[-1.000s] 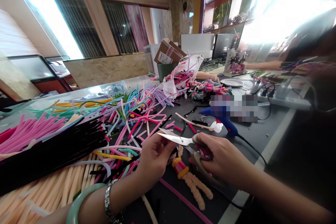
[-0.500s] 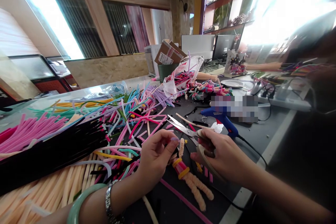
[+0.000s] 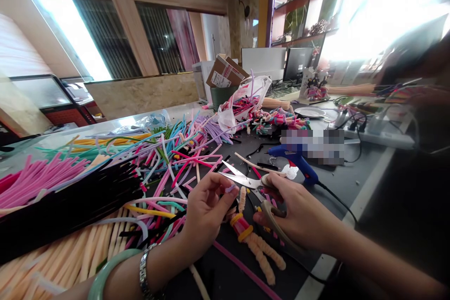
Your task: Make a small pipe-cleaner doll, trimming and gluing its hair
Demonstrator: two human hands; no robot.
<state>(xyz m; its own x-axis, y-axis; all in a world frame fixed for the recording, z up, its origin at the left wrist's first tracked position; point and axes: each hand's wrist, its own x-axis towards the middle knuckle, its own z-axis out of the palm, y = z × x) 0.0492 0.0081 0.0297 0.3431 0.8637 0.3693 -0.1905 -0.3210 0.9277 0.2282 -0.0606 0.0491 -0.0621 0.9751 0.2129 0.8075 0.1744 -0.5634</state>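
Your left hand [image 3: 206, 208] pinches a small lilac piece [image 3: 230, 189] between thumb and fingers, while your right hand [image 3: 302, 206] grips the scissors [image 3: 251, 182] by the handles, blades parted just beyond those left fingertips. The likeliest trouble is a nicked finger: so little of the piece sticks out that closing the blades slightly off could catch skin. A loose pinch could also let the piece turn or drop among the scattered pipe cleaners [image 3: 165, 173], where it would be hard to find. The doll [image 3: 242, 227] lies on the table between your hands, its upper end partly hidden by the left one; I can't tell whether your other left fingers touch it. A dipping blade could snip its raised arm [image 3: 242, 199].
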